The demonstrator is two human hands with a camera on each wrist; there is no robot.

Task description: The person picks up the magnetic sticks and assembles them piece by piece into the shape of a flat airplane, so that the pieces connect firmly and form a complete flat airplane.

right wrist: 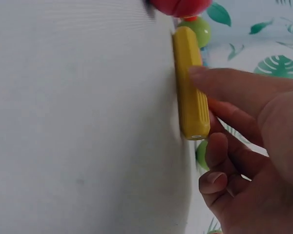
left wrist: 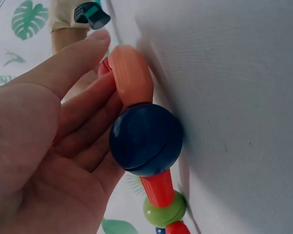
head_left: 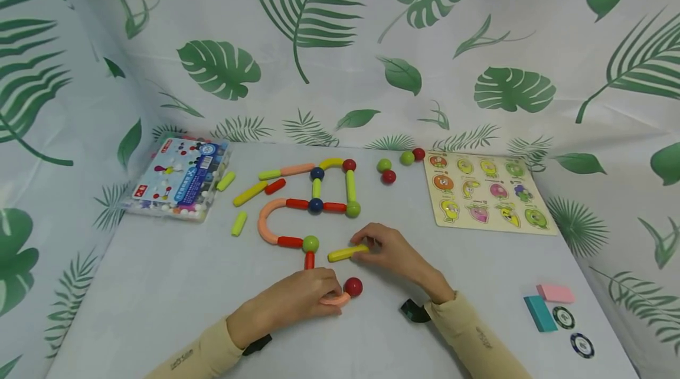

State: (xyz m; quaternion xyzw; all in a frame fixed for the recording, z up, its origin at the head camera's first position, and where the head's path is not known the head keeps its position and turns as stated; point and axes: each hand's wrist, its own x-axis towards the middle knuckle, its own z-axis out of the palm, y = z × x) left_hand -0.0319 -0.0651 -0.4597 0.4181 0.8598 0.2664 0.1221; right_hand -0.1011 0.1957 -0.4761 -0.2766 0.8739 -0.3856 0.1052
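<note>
My left hand (head_left: 297, 296) holds a curved peach rod (left wrist: 132, 75) between thumb and fingers. One end of that rod meets a dark blue ball (left wrist: 146, 140), which the hand hides in the head view; a red ball (head_left: 353, 287) is at its other end. From the blue ball a short red rod (left wrist: 157, 189) leads to a green ball (head_left: 310, 244) of the larger chain on the table. To the right, my right hand (head_left: 393, 252) pinches a straight yellow rod (right wrist: 188, 87) by its near end, thumb on top, low over the table.
Farther back lies the chain's loop with dark blue balls (head_left: 316, 205). Loose rods, including a yellow one (head_left: 250, 193), lie left of it. A clear parts box (head_left: 177, 175) stands back left. Several loose balls (head_left: 389, 177), a fruit board (head_left: 486, 193), blocks (head_left: 540, 313) and chips (head_left: 582, 345) are rightward.
</note>
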